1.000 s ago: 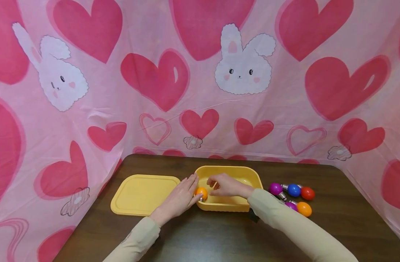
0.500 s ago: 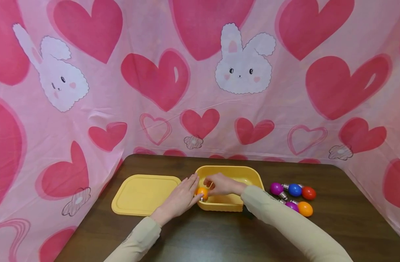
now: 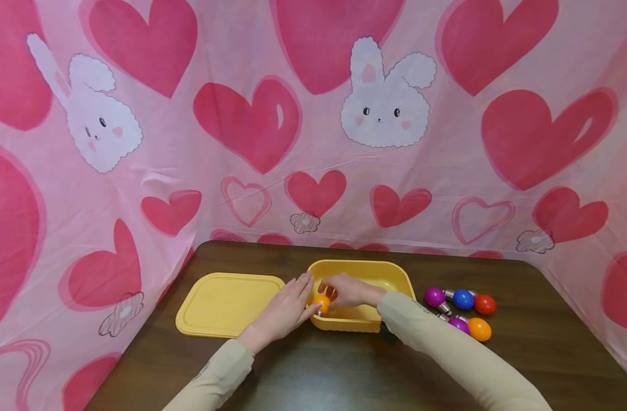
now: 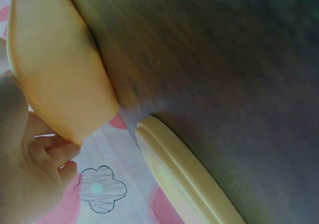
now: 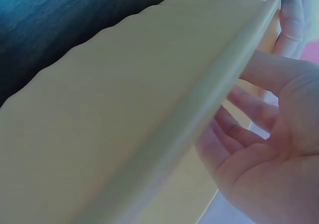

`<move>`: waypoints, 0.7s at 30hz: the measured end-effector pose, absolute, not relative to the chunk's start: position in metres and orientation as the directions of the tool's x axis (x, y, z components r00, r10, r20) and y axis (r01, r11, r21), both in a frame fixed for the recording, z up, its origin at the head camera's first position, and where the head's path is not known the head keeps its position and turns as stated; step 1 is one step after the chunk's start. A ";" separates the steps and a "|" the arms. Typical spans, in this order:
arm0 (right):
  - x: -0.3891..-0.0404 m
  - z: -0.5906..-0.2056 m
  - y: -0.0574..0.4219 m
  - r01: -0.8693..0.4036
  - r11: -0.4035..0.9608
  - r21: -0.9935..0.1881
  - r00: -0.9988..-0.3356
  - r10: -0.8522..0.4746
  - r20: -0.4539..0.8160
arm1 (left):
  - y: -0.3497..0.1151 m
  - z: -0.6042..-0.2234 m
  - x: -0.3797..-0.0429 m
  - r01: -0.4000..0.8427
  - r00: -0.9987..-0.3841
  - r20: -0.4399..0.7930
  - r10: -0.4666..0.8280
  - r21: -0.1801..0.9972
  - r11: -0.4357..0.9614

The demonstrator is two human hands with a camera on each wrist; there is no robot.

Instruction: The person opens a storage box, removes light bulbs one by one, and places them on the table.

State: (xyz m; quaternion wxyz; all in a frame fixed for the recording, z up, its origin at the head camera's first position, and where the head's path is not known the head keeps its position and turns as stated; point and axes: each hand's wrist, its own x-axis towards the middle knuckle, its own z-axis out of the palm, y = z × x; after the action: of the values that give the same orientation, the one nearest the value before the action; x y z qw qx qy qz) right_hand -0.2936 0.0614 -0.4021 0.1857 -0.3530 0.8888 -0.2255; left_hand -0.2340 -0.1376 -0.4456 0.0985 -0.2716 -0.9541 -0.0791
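Note:
My left hand (image 3: 292,298), fingers straight and side by side, rests along the left end of the yellow plastic box (image 3: 395,275). In the left wrist view its fingertips (image 4: 67,154) lie at the box's corner. An orange light bulb (image 3: 320,303) with a screw base sits inside that end, next to my left thumb. Reaching into the box from the right, my right hand (image 3: 348,290) has its fingers curled at the bulb and pinches it. The right wrist view shows thumb and fingers (image 5: 232,134) behind the box wall, which hides their tips and the bulb.
A flat yellow lid (image 3: 223,302) lies on the dark wooden table (image 3: 313,371) to the left. Right of the box are several loose bulbs, among them a blue bulb (image 3: 464,299), a red bulb (image 3: 485,304) and another orange bulb (image 3: 480,329). Pink heart-print cloth (image 3: 272,211) hangs behind.
My right hand has moved left inside the box and closed in on the orange bulb, which has shifted slightly right. The left hand has stayed at the box's left end.

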 end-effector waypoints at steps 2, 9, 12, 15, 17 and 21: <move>-0.293 -0.401 0.063 -0.541 0.657 -0.525 -0.682 -0.708 -0.183 | -0.137 -0.446 -0.234 0.532 -0.833 0.232 0.502 0.094 0.841; -0.294 -0.401 0.069 -0.560 0.669 -0.488 -0.674 -0.711 -0.202 | -0.137 -0.444 -0.234 0.548 -0.813 0.272 0.515 0.059 0.834; -0.294 -0.401 0.070 -0.554 0.674 -0.488 -0.678 -0.706 -0.206 | -0.137 -0.444 -0.234 0.544 -0.814 0.276 0.511 0.053 0.837; -0.294 -0.402 0.072 -0.548 0.677 -0.492 -0.683 -0.701 -0.205 | -0.137 -0.443 -0.234 0.539 -0.819 0.269 0.507 0.057 0.840; -0.294 -0.402 0.073 -0.555 0.673 -0.488 -0.680 -0.706 -0.199 | -0.137 -0.444 -0.234 0.540 -0.819 0.268 0.508 0.057 0.840; -0.293 -0.400 0.076 -0.559 0.665 -0.494 -0.676 -0.711 -0.192 | -0.137 -0.444 -0.233 0.538 -0.822 0.262 0.506 0.066 0.841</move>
State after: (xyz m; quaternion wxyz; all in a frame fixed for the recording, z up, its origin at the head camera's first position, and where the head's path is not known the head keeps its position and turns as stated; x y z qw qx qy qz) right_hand -0.2932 0.0761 -0.4001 0.1879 -0.3557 0.8930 -0.2019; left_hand -0.2331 -0.1371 -0.4437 0.1177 -0.2740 -0.9521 -0.0684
